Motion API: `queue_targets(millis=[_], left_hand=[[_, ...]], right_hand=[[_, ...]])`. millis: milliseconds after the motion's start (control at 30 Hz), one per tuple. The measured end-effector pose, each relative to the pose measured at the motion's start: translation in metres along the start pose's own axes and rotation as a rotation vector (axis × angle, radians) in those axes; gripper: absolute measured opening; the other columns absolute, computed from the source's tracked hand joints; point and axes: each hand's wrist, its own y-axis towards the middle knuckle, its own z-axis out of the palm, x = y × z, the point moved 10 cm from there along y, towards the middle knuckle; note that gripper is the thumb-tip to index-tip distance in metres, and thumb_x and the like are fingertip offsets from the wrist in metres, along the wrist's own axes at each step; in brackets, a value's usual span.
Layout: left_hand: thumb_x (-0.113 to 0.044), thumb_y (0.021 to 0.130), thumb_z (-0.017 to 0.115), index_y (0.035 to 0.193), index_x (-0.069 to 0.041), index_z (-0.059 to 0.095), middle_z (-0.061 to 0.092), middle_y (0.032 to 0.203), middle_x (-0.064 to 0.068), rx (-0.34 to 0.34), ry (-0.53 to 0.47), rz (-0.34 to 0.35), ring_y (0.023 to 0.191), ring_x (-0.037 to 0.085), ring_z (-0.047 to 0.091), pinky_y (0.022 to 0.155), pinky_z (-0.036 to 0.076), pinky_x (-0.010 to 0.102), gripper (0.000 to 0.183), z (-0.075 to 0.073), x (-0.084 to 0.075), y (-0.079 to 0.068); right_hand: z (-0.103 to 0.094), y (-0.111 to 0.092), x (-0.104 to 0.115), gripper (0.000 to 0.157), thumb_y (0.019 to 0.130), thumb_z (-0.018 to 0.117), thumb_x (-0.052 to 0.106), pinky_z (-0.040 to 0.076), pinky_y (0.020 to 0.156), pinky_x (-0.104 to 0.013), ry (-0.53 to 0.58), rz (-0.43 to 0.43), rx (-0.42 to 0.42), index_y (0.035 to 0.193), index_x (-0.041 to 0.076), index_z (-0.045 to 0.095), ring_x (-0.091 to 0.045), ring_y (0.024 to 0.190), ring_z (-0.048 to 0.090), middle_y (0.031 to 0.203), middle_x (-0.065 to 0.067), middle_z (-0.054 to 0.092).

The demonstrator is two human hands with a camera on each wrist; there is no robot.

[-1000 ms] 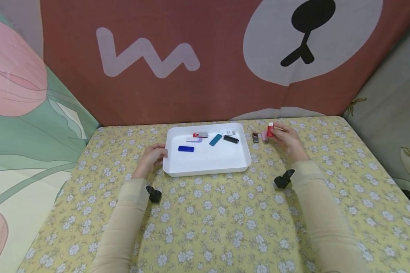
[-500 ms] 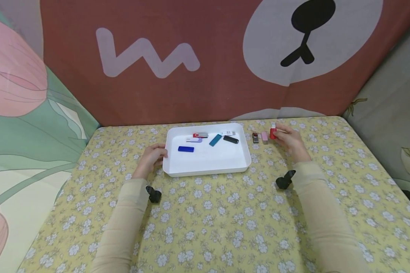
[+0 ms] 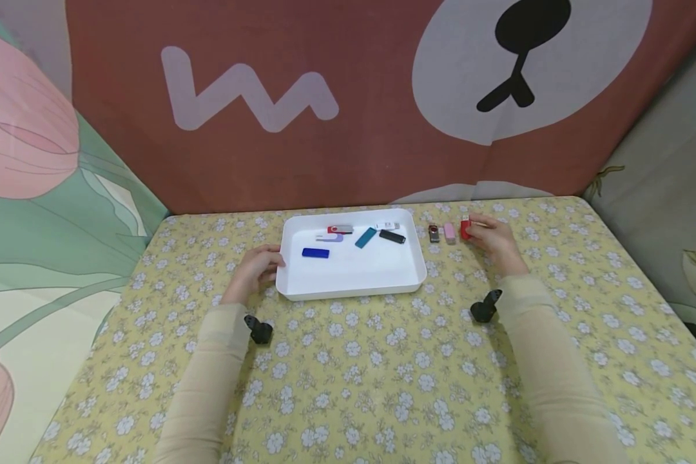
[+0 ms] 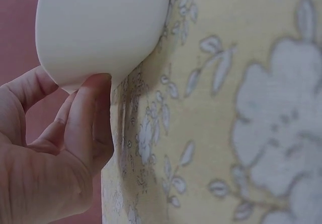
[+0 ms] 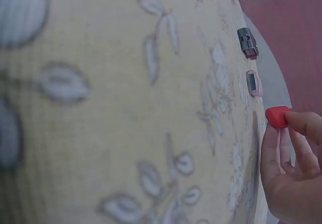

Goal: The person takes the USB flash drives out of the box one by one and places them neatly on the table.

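Note:
My right hand (image 3: 493, 241) pinches a red USB stick (image 3: 466, 228) at the right end of a short row on the cloth. In the right wrist view the red USB stick (image 5: 277, 117) sits between thumb and fingers, close over the cloth. To its left lie a pink USB stick (image 3: 449, 233) and a dark metal USB stick (image 3: 434, 234). With thumb and fingers, my left hand (image 3: 258, 267) grips the left wall of a white tray (image 3: 354, 280); the left wrist view shows fingertips at the tray's corner (image 4: 100, 32).
Several USB sticks lie in the tray: a blue one (image 3: 316, 253), a teal one (image 3: 366, 238), a black one (image 3: 392, 237), a white one (image 3: 387, 226), a lilac one (image 3: 330, 238) and a red-and-silver one (image 3: 341, 229). A printed curtain (image 3: 325, 167) stands behind the flowered tablecloth (image 3: 354, 374).
My right hand has moved a little right and down with the red USB stick, from over the pink one to beside it. The left hand and tray stay put.

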Motion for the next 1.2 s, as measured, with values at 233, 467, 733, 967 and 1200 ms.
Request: queue_targets(millis=[233,467,733,967,1200], left_hand=[[-0.007,0.088,0.056,0.143,-0.013,0.045,0.054,0.134,0.012,-0.003,0.001,-0.024,0.069,0.005,0.059,0.057,0.050,0.017,0.056,-0.0005,-0.0001,-0.0008],[-0.006,0.088,0.055,0.144,-0.012,0.044,0.052,0.136,0.014,0.009,-0.013,-0.019,0.068,0.004,0.060,0.057,0.051,0.016,0.057,-0.0002,0.0000,0.0010],[-0.007,0.089,0.055,0.145,-0.014,0.042,0.051,0.140,0.015,0.012,-0.007,-0.017,0.069,0.005,0.060,0.057,0.049,0.016,0.058,-0.0001,0.0013,0.0016],[-0.007,0.089,0.055,0.145,-0.014,0.042,0.050,0.141,0.014,-0.003,0.014,-0.025,0.069,0.004,0.059,0.059,0.050,0.016,0.058,-0.0002,0.0010,0.0002],[-0.006,0.089,0.055,0.145,-0.014,0.043,0.050,0.141,0.015,0.001,0.007,-0.026,0.068,0.004,0.059,0.059,0.051,0.016,0.058,0.0008,0.0006,-0.0010]], right_hand=[[-0.0038,0.0008,-0.0047,0.056,0.098,0.050,0.018,0.049,0.090,-0.014,-0.059,0.010,-0.026,0.150,0.009,0.031,-0.009,0.112,0.056,0.155,-0.018,0.028],[-0.0066,0.0026,-0.0064,0.054,0.098,0.051,0.017,0.050,0.085,-0.013,-0.090,0.012,-0.055,0.149,0.009,0.035,-0.003,0.101,0.054,0.153,-0.018,0.033],[-0.0050,-0.0016,-0.0001,0.051,0.099,0.048,0.017,0.050,0.082,-0.011,-0.134,-0.028,-0.062,0.147,0.004,0.036,-0.001,0.093,0.054,0.149,-0.021,0.037],[-0.0082,0.0004,-0.0011,0.049,0.099,0.047,0.017,0.051,0.076,-0.011,-0.188,-0.033,-0.094,0.146,0.005,0.039,-0.021,0.117,0.052,0.149,-0.020,0.039],[-0.0081,0.0013,-0.0010,0.048,0.099,0.046,0.016,0.051,0.075,-0.011,-0.217,-0.047,-0.099,0.145,0.003,0.040,-0.033,0.128,0.047,0.147,-0.022,0.041]])
